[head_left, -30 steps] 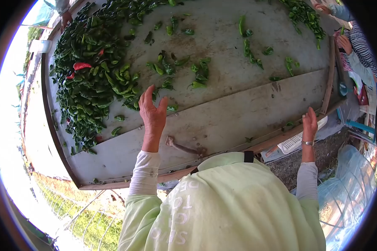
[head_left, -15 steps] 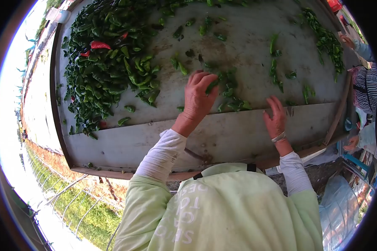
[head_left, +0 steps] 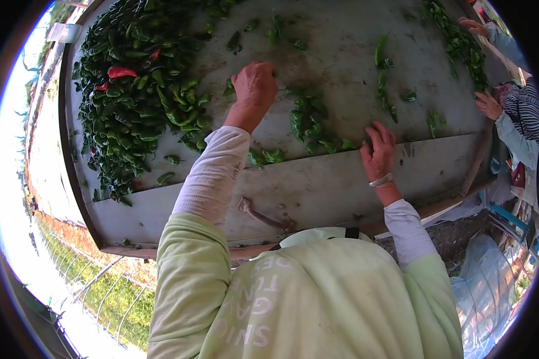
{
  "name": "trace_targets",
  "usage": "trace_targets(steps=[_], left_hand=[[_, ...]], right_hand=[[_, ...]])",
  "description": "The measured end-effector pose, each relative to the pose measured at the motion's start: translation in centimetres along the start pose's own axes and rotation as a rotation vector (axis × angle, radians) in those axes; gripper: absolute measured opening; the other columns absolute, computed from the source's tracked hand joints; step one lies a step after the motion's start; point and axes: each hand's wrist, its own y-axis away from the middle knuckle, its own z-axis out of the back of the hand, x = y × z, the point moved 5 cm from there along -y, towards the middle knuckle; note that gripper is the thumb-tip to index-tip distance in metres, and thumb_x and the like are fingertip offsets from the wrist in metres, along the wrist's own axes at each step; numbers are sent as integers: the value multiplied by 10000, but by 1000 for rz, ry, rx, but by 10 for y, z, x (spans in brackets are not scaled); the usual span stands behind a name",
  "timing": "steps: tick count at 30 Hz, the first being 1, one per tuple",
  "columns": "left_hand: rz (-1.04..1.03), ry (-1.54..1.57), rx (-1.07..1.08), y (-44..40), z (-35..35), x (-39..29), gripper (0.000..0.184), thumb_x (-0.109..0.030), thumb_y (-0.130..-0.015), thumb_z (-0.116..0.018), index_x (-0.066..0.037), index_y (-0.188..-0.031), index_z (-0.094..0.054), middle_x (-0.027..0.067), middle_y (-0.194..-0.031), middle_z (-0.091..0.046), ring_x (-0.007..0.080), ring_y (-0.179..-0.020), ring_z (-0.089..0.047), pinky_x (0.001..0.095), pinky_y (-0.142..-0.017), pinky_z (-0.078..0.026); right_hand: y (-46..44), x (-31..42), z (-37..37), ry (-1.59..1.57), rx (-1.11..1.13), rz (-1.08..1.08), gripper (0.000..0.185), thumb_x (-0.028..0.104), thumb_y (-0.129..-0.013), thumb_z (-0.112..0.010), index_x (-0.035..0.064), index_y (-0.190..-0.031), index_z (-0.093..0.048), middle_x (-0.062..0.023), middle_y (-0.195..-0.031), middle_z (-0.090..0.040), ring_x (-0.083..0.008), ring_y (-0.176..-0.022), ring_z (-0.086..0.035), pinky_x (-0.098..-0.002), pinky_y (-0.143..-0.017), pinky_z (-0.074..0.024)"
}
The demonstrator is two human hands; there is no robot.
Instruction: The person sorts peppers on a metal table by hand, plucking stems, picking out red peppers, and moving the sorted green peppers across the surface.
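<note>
Green peppers lie on a grey metal table (head_left: 341,60). Their large pile (head_left: 126,107) covers the table's left side and has a few red peppers (head_left: 121,72) in it. My left hand (head_left: 254,90) is over the table to the right of that pile, fingers curled together; what they hold, if anything, is hidden. Beside it on the right lies a small group of green peppers (head_left: 308,122). My right hand (head_left: 378,148) rests near the seam of the table, right of this group, with its fingers apart and nothing in them.
At the right edge, another person's hands (head_left: 488,105) reach to the table beside a row of green peppers (head_left: 461,51). A curved metal handle (head_left: 263,216) is fixed to the near panel. Clear plastic sheeting (head_left: 485,287) hangs at the lower right.
Over the last second my left hand went right among the loose peppers, closed, then moved back up and left. My right hand came from the table's near edge onto the table. Loose peppers are now grouped closer.
</note>
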Motion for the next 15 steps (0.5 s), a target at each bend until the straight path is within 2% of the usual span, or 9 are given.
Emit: trace_targets(steps=[3,5,7,9,10,11,12,15], left_hand=[[-92,-6,-101,2,2,4,211,-186,-683,-638,-139,-881,-691,102,-881,-666,337,-865,-615,446,-756,-472],[-90,227,-134,10,12,16,205,-149,-691,-629,-121,-880,-702,108,-826,-678,308,-786,-644,381,-722,-502],[74,433,-212,39,46,35,193,-101,-698,-632,-78,-875,-705,90,-768,-685,203,-713,-658,305,-683,-506],[207,568,-277,79,69,77,190,-66,-714,-644,-28,-894,-691,37,-755,-677,92,-682,-612,236,-653,-482],[276,723,-348,105,75,106,160,-43,-704,-621,-27,-848,-688,10,-707,-660,60,-640,-583,204,-627,-471],[317,870,-415,135,86,131,143,5,-730,-613,-5,-853,-683,-4,-735,-652,50,-656,-566,184,-628,-455],[403,935,-495,169,97,154,141,47,-750,-604,3,-863,-676,-4,-760,-645,52,-674,-566,172,-641,-447],[639,916,-749,293,114,255,143,60,-761,-598,7,-873,-670,11,-789,-640,72,-713,-571,186,-671,-456]], right_hand=[[-1,2,2,1,5,5,371,32,-645,-608,73,-1014,-607,-102,-1157,-546,-332,-1017,-503,-414,-857,-445],[2,3,4,-2,19,6,381,38,-648,-609,75,-1028,-603,-107,-1167,-540,-331,-1024,-501,-411,-865,-441],[-3,4,4,-154,-10,-49,397,74,-661,-625,80,-1056,-594,-122,-1217,-506,-338,-1073,-480,-440,-896,-415],[-5,27,8,-150,0,33,405,96,-662,-638,97,-1064,-596,-122,-1242,-485,-340,-1111,-459,-452,-906,-403],[-7,41,8,-134,22,90,413,118,-663,-651,114,-1073,-599,-121,-1268,-465,-341,-1149,-439,-463,-916,-391],[-11,56,7,-138,20,97,413,118,-663,-651,114,-1073,-599,-121,-1268,-465,-341,-1149,-439,-463,-916,-391],[-13,80,4,-165,80,200,417,137,-658,-664,134,-1070,-603,-105,-1282,-455,-337,-1183,-413,-473,-928,-377],[-16,133,-10,-187,249,386,416,161,-648,-685,169,-1057,-613,-74,-1303,-442,-320,-1234,-371,-479,-945,-352]])
